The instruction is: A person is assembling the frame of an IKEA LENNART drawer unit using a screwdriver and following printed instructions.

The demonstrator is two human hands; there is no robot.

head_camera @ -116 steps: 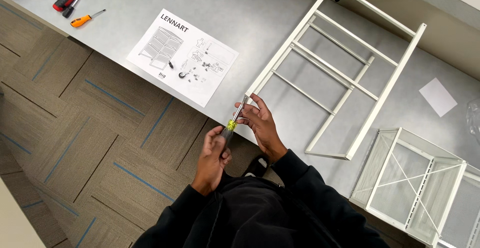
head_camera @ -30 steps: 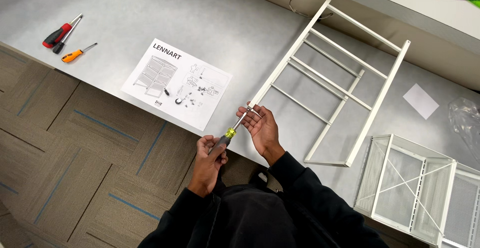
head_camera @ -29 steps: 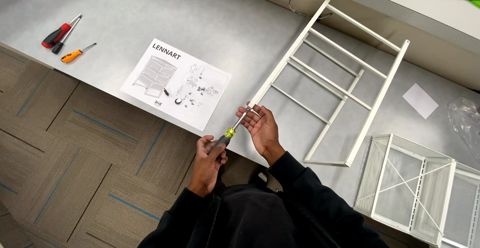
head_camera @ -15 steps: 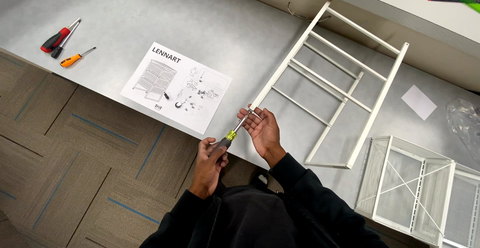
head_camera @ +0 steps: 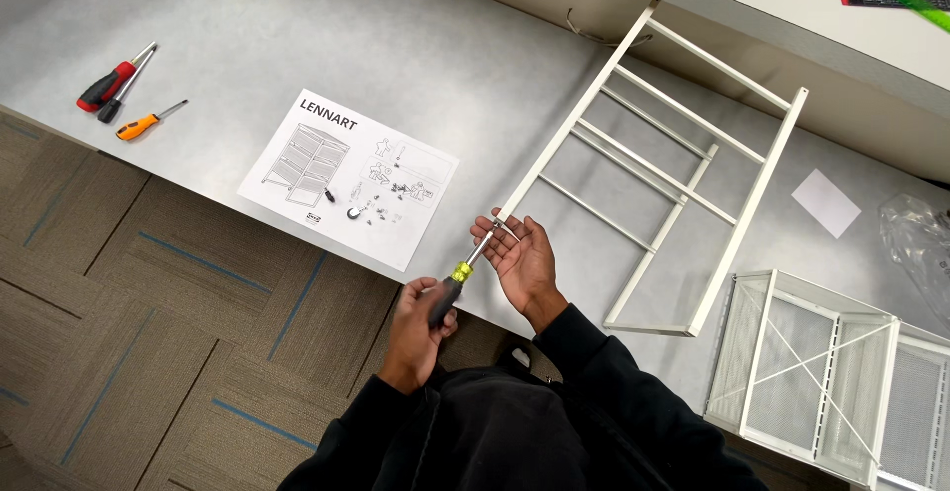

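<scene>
My left hand (head_camera: 416,328) grips the dark handle of a screwdriver (head_camera: 457,275) with a yellow collar; its metal shaft points up and right at the near corner of a white metal ladder-like frame (head_camera: 661,164) lying flat on the grey table (head_camera: 297,46). My right hand (head_camera: 521,256) is cupped under the shaft's tip right at that corner, fingers touching the end of the frame's long rail. What lies between those fingers is hidden.
An instruction sheet (head_camera: 348,176) with small hardware pieces on it lies left of my hands. Three screwdrivers (head_camera: 121,90) rest at far left. White mesh baskets (head_camera: 831,377) stand at lower right, a white paper square (head_camera: 825,202) and clear plastic bag (head_camera: 915,239) beyond.
The view has shifted slightly. My hands keep the screwdriver at the frame's corner, with the left hand a little lower on the handle than before.
</scene>
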